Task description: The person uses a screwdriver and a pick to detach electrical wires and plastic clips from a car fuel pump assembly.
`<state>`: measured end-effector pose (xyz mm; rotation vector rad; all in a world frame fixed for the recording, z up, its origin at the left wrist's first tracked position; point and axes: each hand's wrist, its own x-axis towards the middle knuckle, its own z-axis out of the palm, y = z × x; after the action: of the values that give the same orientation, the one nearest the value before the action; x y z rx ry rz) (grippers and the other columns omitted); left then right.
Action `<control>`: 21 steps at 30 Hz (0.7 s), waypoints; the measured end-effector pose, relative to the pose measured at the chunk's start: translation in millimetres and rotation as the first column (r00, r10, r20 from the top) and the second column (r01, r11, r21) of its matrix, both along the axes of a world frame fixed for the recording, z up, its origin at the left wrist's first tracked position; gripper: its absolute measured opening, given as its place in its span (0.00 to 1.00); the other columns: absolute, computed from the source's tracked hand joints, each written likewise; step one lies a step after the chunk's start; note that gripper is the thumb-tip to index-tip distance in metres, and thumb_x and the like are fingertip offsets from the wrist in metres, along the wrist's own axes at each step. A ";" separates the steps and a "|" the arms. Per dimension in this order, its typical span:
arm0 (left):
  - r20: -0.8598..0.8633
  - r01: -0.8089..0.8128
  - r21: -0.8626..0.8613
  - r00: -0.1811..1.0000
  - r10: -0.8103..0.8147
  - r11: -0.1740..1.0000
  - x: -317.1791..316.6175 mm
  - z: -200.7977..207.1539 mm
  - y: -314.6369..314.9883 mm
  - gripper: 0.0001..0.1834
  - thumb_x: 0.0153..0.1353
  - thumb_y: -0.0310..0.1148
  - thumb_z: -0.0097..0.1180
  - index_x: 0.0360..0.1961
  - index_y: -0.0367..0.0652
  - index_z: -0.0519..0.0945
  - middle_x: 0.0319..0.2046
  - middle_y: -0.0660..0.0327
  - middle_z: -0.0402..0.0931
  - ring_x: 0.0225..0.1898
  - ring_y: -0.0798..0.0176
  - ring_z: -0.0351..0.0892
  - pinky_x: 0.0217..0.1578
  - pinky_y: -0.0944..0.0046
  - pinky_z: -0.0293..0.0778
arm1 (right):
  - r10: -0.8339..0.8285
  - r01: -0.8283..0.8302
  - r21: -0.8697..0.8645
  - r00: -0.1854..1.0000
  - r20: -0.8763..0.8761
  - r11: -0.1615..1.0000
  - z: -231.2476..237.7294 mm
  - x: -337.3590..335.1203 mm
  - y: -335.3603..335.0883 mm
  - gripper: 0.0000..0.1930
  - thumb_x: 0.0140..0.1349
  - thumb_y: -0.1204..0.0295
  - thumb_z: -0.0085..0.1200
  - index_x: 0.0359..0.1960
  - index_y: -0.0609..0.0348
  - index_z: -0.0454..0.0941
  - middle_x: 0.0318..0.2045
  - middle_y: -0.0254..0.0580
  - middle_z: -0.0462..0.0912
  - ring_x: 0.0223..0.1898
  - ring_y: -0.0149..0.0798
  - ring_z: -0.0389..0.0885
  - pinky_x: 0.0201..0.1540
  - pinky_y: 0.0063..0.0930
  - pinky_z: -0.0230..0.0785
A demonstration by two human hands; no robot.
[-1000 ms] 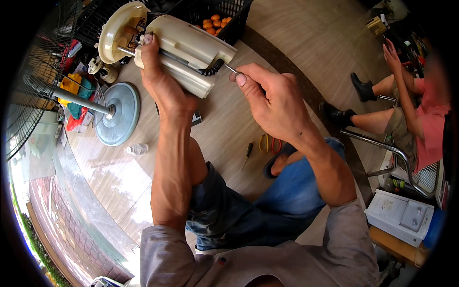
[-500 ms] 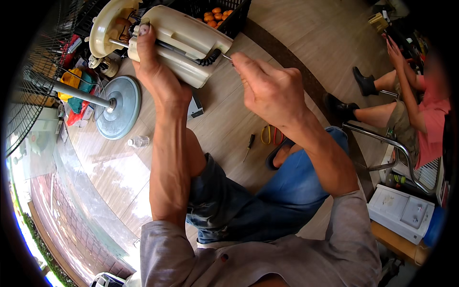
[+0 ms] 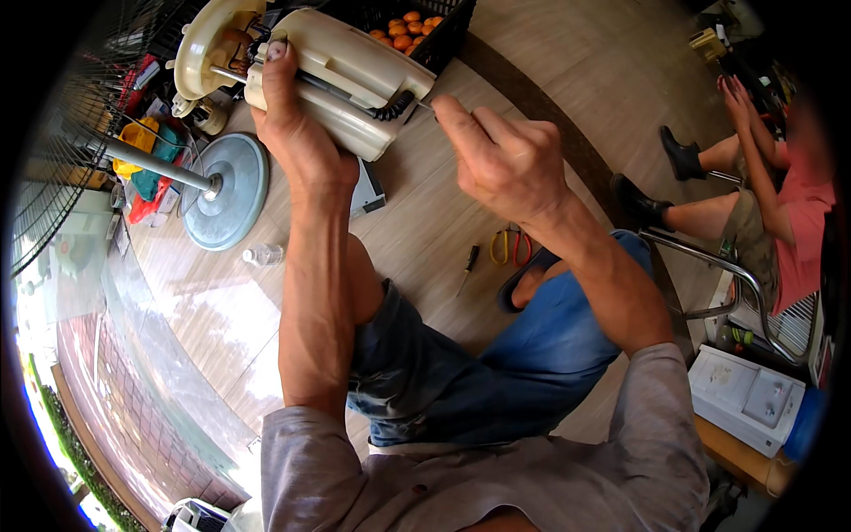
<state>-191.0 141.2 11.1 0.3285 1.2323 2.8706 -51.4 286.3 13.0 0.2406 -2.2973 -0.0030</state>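
Note:
A cream plastic fuel pump module (image 3: 355,58) with a round flange (image 3: 199,58) and a black corrugated hose (image 3: 394,106) is held up in front of me. My left hand (image 3: 297,146) grips it from below, thumb laid over its top near the flange end. At the module's other end, my right hand (image 3: 510,160) is closed, its fingers around a thin metal rod (image 3: 424,104) that points at the hose end. Most of that rod is hidden in the fingers, so its kind does not show.
On the floor lie a screwdriver (image 3: 469,264) and red-and-yellow-handled pliers or scissors (image 3: 511,248). A fan's round base (image 3: 235,208) and a plastic bottle (image 3: 263,256) are at left. A black crate (image 3: 443,49) holds orange fruit. Another person (image 3: 789,204) sits at right.
The view has shifted slightly. My right index finger looks straighter along the rod, at the same end of the module. My left hand keeps its hold.

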 end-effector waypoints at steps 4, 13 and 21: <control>-0.019 -0.013 -0.006 1.000 0.013 1.000 -2.2 0.0 -3.3 0.26 0.67 0.49 0.65 0.54 0.39 0.77 0.42 0.57 0.81 0.42 0.61 0.84 0.44 0.58 0.82 | 0.027 -0.026 0.062 0.999 -0.019 0.998 1.7 -3.0 1.4 0.22 0.49 0.83 0.59 0.50 0.59 0.85 0.17 0.33 0.70 0.14 0.33 0.72 0.16 0.28 0.66; 0.100 0.093 0.006 0.991 -0.093 0.996 8.5 4.4 0.2 0.26 0.72 0.53 0.51 0.55 0.40 0.76 0.45 0.55 0.82 0.45 0.57 0.84 0.49 0.55 0.82 | 0.012 -0.006 -0.113 0.998 0.055 0.994 2.0 0.3 -19.8 0.15 0.58 0.80 0.62 0.49 0.59 0.84 0.21 0.38 0.79 0.18 0.39 0.79 0.18 0.32 0.70; 0.069 0.047 0.168 0.996 -0.059 0.985 6.8 5.6 20.6 0.29 0.73 0.57 0.48 0.57 0.42 0.76 0.48 0.56 0.82 0.50 0.58 0.84 0.52 0.54 0.81 | 0.179 -0.103 -0.561 0.980 0.082 0.821 15.7 -0.3 -22.3 0.08 0.72 0.74 0.59 0.48 0.64 0.82 0.20 0.44 0.80 0.17 0.40 0.78 0.20 0.33 0.67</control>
<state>-184.2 161.8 16.6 0.2486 0.9604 2.9166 -51.6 264.1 28.7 0.1067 -2.2925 0.7720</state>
